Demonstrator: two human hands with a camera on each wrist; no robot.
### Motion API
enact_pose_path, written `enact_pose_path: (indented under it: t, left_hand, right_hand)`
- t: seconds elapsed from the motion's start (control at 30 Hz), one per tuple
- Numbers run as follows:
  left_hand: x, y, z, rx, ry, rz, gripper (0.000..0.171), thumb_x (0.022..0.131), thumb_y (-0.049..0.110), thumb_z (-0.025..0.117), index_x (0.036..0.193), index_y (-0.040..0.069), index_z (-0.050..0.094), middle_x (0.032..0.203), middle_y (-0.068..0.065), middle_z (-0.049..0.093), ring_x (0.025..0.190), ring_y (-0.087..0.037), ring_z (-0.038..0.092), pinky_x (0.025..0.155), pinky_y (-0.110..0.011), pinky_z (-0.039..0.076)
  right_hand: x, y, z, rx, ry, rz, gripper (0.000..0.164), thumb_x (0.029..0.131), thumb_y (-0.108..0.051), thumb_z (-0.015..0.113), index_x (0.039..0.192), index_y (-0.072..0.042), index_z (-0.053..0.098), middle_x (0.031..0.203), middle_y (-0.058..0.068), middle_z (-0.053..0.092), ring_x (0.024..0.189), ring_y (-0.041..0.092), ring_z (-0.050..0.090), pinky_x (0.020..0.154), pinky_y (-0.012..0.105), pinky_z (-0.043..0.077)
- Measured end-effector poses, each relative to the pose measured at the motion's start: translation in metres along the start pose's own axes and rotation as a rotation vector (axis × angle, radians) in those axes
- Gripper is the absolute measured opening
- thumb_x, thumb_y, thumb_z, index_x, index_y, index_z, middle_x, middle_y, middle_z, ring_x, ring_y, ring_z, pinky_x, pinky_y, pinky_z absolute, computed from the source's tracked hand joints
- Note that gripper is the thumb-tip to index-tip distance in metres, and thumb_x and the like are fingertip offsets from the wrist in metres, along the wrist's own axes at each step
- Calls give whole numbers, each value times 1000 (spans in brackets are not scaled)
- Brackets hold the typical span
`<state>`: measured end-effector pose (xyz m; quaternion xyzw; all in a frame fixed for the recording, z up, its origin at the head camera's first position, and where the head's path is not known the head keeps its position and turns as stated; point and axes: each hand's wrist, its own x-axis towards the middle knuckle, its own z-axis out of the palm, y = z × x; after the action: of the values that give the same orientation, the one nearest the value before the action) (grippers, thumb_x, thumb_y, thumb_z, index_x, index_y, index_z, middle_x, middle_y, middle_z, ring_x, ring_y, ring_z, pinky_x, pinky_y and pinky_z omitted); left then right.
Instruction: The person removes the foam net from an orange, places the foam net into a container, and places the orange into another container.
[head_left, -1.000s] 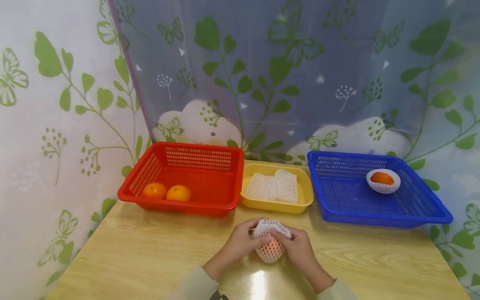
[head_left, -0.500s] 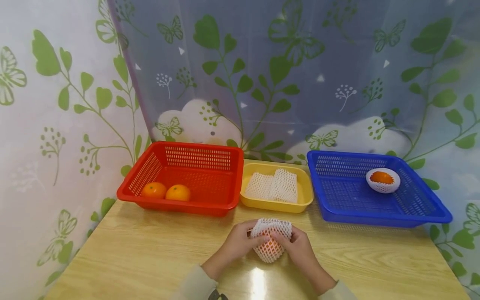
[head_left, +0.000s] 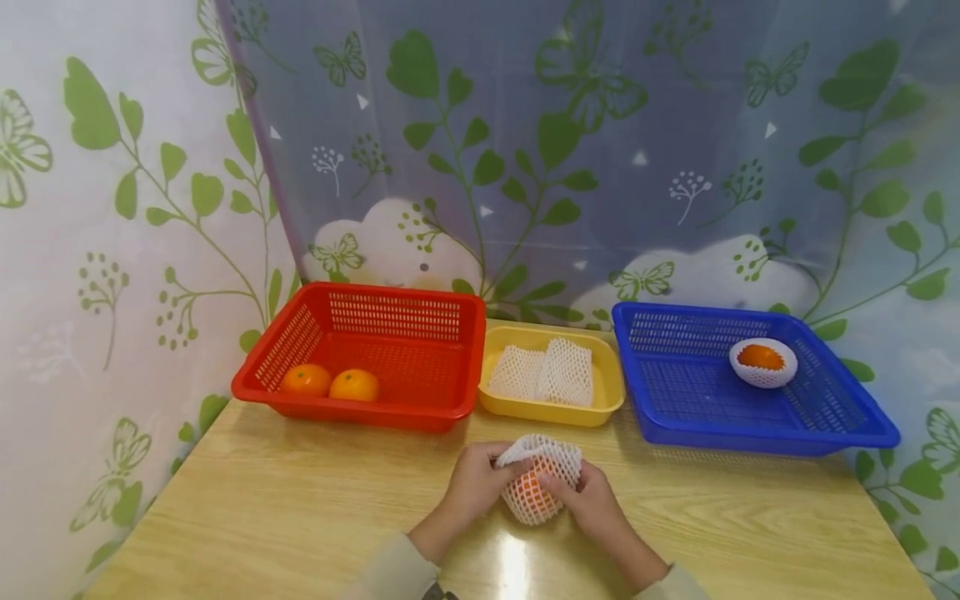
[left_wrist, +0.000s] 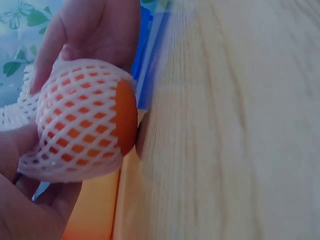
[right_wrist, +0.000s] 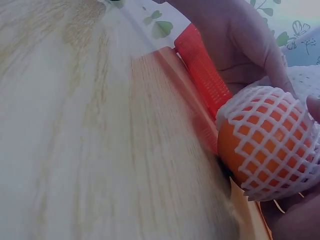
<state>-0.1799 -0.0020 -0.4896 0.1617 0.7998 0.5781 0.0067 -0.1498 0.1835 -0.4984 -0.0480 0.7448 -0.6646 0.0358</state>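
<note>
In the head view an orange (head_left: 534, 492) sits inside a white foam net sleeve (head_left: 553, 451), held over the table near its front. My left hand (head_left: 471, 485) grips the sleeve from the left, its thumb on the upper net. From the right, my right hand (head_left: 596, 504) holds it with the thumb pressed on the mesh. Bare orange peel (left_wrist: 127, 117) shows out of one end of the net in the left wrist view. Loose net gathers at the opposite end, between the hands. Most of the fingers behind the fruit are hidden in the head view.
A red basket (head_left: 405, 414) at the left holds two oranges (head_left: 355, 385). In the middle, a yellow tray (head_left: 547, 412) contains flat foam nets (head_left: 566, 375). The blue basket (head_left: 765, 442) at the right carries a netted orange (head_left: 762, 358). Patterned cloth (head_left: 480, 125) hangs behind.
My left thumb has moved up toward the sleeve's upper edge, and that edge is now drawn out to the left. Orange and sleeve have tilted slightly. Baskets and tray stay put.
</note>
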Motion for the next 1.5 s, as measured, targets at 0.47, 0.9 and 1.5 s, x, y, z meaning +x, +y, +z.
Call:
enact_pose_path:
  t: [0.47,0.9,1.5]
  left_hand:
    - [0,-2,-8,-58,-113,-16,42,88,24,73,122,2,66,116,-9,69,103,-19,65,83,-27,55]
    - [-2,-4,-3,-49,-210,-4,49,88,28,73,129,4,61,121,-7,67,106,-15,63,86,-25,52]
    - [2,-3,0,22,-73,-15,24,85,14,75,106,3,74,114,-11,69,108,-27,65,90,-40,53]
  right_hand:
    - [2,1,4,-8,141,9,23,92,-10,66,105,8,69,94,10,72,87,10,66,78,23,53]
    - [3,5,4,24,224,-20,17,88,-9,71,95,6,73,86,6,74,78,8,66,70,23,55]
    - [-1,1,6,-3,137,44,27,86,-7,72,107,8,65,93,11,71,81,12,66,75,25,54]
